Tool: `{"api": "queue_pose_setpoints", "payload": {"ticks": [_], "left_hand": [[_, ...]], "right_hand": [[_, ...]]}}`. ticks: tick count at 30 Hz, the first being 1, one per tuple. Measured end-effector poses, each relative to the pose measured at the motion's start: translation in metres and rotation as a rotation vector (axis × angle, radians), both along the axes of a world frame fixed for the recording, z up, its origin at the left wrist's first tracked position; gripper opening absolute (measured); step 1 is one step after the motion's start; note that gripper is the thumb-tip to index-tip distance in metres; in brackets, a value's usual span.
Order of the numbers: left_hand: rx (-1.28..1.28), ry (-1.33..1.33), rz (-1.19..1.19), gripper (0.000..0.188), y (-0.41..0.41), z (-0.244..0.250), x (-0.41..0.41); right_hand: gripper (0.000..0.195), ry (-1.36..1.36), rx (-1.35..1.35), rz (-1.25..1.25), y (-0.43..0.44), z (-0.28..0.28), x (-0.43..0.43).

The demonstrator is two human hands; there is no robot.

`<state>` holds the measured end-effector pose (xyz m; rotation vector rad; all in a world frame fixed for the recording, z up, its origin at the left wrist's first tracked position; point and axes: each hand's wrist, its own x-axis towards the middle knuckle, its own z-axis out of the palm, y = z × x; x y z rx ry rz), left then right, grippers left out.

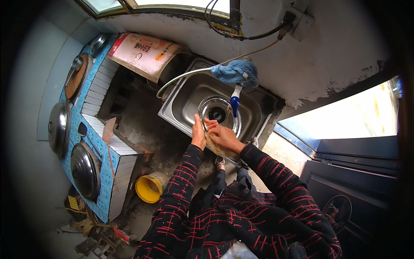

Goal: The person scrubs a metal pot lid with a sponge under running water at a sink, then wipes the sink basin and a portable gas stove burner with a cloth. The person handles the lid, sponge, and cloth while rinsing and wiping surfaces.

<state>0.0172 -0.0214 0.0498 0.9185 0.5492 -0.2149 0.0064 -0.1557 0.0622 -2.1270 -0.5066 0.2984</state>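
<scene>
Both hands are over the front edge of the stainless steel sink (184, 97). My left hand (199, 133) is upright with its fingers pointing away, its palm against the thin rim of a tan, rough-looking thing (223, 149). Whether it grips that rim I cannot tell. My right hand (223, 136) lies over the same thing with its fingers curled on it, hiding much of it. Behind the hands, a shiny round metal rim (201, 105) surrounds the dark drain (216, 114). A blue-and-white tap nozzle (235, 102) points down beyond my right hand.
A blue cloth (234, 71) wraps the tap, and a white hose (181, 77) runs left from it. Left are a blue-tiled stove (105, 168) with metal lids (85, 171) and a wooden lid (76, 79). A yellow bucket (148, 189) is on the floor; a dark door (349, 184) stands right.
</scene>
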Motion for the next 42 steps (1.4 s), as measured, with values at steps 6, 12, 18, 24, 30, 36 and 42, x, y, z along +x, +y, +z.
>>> {"api": "queue_pose_setpoints", "payload": {"ticks": [6,12,18,24,30,36,42], "left_hand": [[0.067,-0.023,-0.019,0.064,0.003,-0.015,0.002],[0.078,-0.089,-0.043,0.067,0.003,-0.018,-0.005],[0.300,-0.151,0.007,0.065,-0.006,-0.029,-0.015],[0.220,-0.056,0.013,0.059,-0.009,-0.014,-0.024],[0.224,-0.053,0.005,0.059,-0.005,-0.014,-0.030],[0.155,-0.006,-0.061,0.060,-0.015,-0.026,-0.032],[0.222,-0.010,-0.061,0.069,-0.003,-0.047,-0.027]], "right_hand": [[0.022,0.060,-0.004,-0.227,0.020,0.007,0.019],[0.029,0.260,0.144,-0.383,0.026,0.011,0.039],[0.028,0.141,0.133,-0.593,0.029,-0.010,0.057],[0.011,0.106,0.917,-0.906,0.014,-0.066,0.061],[0.021,0.469,0.636,-1.174,-0.025,-0.102,0.077],[0.022,-0.017,-0.116,-0.823,-0.005,-0.041,0.062],[0.021,-0.047,0.037,-0.201,0.012,-0.032,0.051]]}}
